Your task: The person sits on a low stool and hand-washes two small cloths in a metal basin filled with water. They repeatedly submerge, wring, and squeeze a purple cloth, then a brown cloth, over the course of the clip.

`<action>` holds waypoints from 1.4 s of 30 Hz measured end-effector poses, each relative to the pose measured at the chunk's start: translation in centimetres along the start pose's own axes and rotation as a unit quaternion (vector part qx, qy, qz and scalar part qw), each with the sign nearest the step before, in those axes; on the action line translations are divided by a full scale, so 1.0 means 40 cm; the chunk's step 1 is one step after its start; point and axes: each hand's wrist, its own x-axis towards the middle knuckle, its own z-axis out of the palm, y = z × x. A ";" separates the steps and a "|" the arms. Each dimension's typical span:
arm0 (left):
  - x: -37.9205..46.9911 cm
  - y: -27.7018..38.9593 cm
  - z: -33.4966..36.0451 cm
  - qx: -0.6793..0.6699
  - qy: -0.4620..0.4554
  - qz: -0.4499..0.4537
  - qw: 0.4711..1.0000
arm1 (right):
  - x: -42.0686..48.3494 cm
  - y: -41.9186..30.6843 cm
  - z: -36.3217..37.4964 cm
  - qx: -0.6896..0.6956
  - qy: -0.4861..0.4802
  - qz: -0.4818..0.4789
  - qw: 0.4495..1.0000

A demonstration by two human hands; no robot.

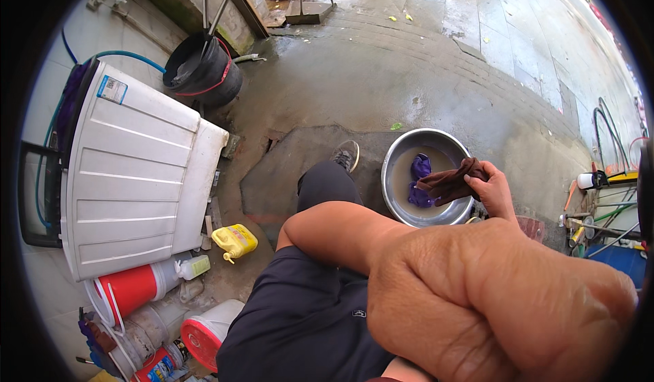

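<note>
My right hand (493, 188) holds a brown cloth (452, 180) by its right end, pinched between thumb and fingers. The cloth hangs over a round metal basin (391, 190) of cloudy water on the wet ground. A purple cloth (421, 166) lies partly in that water, left of the brown one. Very near the camera, my left hand (490, 295) looms large at the lower right, its back and bent fingers blurring out at the edge. It hides part of my right forearm, and whether it holds anything is hidden.
Left stands a large white ribbed plastic bin (133, 172), with a black bucket (204, 75) beyond it. A yellow jug (237, 241), a white bottle (194, 268) and red-and-white buckets (127, 290) lie lower left. Tools and poles (592, 226) are at the right edge. My shoe (346, 157) is left of the basin.
</note>
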 end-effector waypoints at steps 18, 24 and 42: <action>-0.023 0.059 -0.011 0.105 0.024 -0.024 0.994 | -0.009 -0.019 -0.010 -0.080 0.004 0.016 0.997; -0.007 0.074 -0.005 0.167 0.024 0.015 0.985 | -0.009 -0.025 -0.016 -0.100 -0.013 0.003 0.995; -0.048 0.114 0.109 0.350 0.026 0.374 0.859 | -0.021 -0.014 -0.023 -0.150 0.009 -0.014 0.989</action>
